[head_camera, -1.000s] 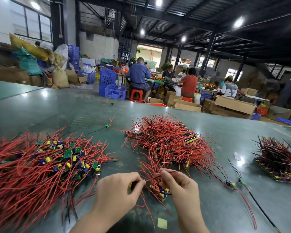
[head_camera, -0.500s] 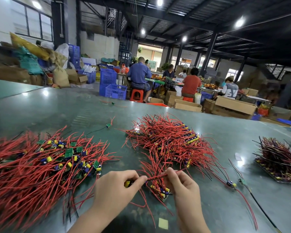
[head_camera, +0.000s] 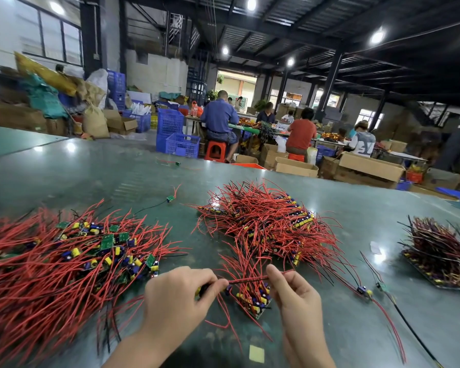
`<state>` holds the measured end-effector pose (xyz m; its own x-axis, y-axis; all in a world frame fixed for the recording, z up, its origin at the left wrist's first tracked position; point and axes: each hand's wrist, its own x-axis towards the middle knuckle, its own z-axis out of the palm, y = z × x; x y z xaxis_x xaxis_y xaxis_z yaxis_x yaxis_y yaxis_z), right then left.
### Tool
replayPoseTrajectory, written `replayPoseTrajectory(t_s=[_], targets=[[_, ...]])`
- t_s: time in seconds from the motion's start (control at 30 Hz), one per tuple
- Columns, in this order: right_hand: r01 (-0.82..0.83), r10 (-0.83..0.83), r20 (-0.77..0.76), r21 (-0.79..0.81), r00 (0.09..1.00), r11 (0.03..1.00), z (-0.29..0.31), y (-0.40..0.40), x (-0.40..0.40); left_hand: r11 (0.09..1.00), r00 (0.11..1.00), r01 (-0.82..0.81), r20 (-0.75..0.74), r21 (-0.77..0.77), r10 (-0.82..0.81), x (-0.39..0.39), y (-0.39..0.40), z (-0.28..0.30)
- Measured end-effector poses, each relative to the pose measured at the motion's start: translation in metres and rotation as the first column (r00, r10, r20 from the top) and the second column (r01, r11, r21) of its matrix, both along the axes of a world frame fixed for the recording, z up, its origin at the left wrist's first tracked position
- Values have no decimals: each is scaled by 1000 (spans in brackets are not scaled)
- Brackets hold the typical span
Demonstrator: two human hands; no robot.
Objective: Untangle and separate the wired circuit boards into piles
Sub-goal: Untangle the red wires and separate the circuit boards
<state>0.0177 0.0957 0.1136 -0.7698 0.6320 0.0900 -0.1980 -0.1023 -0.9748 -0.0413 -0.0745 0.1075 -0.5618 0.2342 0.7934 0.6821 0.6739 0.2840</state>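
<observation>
My left hand (head_camera: 178, 296) grips a small wired circuit board, and its red and black wires (head_camera: 246, 280) stretch level to my right hand (head_camera: 295, 298), which pinches them between thumb and forefinger. Just under the wires lies a small cluster of boards (head_camera: 256, 301). A big pile of boards with red wires (head_camera: 64, 264) lies to the left. A second tangled pile (head_camera: 263, 221) sits in the middle beyond my hands. A darker stacked pile (head_camera: 441, 253) is at the right.
The green table (head_camera: 91, 179) runs far back. Loose single boards lie at the back (head_camera: 170, 199) and right of my hands (head_camera: 364, 290). A yellow paper square (head_camera: 256, 354) is near the front edge. People sit among crates and boxes beyond the table.
My hands have drawn apart, pulling the wires straight between them. My left hand has shifted a little left and up with its board.
</observation>
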Motion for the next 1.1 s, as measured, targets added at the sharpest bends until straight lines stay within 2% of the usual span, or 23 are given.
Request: replayPoseTrajectory(t_s=[0.1,0.17,0.23,0.3,0.37,0.43,0.5,0.53,0.57,0.6,0.63,0.67,0.7,0.73,0.8,0.83,0.93,1.03,1.1], targets=[[-57,57,-2,-169,998,984,-3,0,-3,998,989,9,-146,-62,-18,-3,0,-3],[-88,74,-59,-270,995,959,-2,2,-2,996,990,22,-138,-91,-35,-2,0,-4],[-37,20,-85,-209,996,977,1,5,0,998,999,42,16,-56,-41,0,-2,-1],[21,-28,-112,-65,993,998,4,7,2,997,964,71,256,21,-74,0,-4,4],[37,-32,-154,30,988,999,8,8,3,981,882,154,431,121,-192,-3,-5,1],[24,-8,-193,80,981,996,10,9,3,920,707,285,589,268,-391,-8,-5,1],[-20,34,-212,69,977,997,10,10,3,839,553,355,632,412,-544,-11,-6,2],[-49,55,-215,37,975,998,9,10,2,819,533,359,621,448,-574,-12,-7,3],[-69,66,-210,-5,975,998,8,10,2,820,553,353,607,451,-572,-10,-8,4],[-80,67,-198,-59,978,995,6,9,1,853,640,338,568,397,-518,-9,-9,3],[-90,66,-181,-128,981,988,4,7,0,919,788,293,478,264,-388,-9,-10,2],[-98,64,-163,-205,984,974,2,6,0,974,927,197,303,111,-222,-10,-9,1],[-97,60,-143,-272,988,957,-1,5,-1,993,988,115,103,-4,-114,-10,-8,-1],[-92,53,-128,-316,990,944,-3,5,-1,995,996,63,-53,-83,-68,-9,-7,-2],[-72,33,-127,-319,991,945,-4,6,-1,993,978,33,-202,-114,-56,-8,-4,-5],[-51,19,-128,-258,992,965,-4,7,0,994,978,23,-202,-107,-44,-8,-4,-6],[11,-8,-173,16,985,1000,2,10,0,999,998,48,-45,-21,-49,-6,-6,-3],[-55,77,-220,102,973,993,6,15,1,991,974,84,200,106,-104,-6,-10,3],[-104,136,-230,145,964,984,10,18,3,979,955,98,260,178,-142,-9,-13,4]])
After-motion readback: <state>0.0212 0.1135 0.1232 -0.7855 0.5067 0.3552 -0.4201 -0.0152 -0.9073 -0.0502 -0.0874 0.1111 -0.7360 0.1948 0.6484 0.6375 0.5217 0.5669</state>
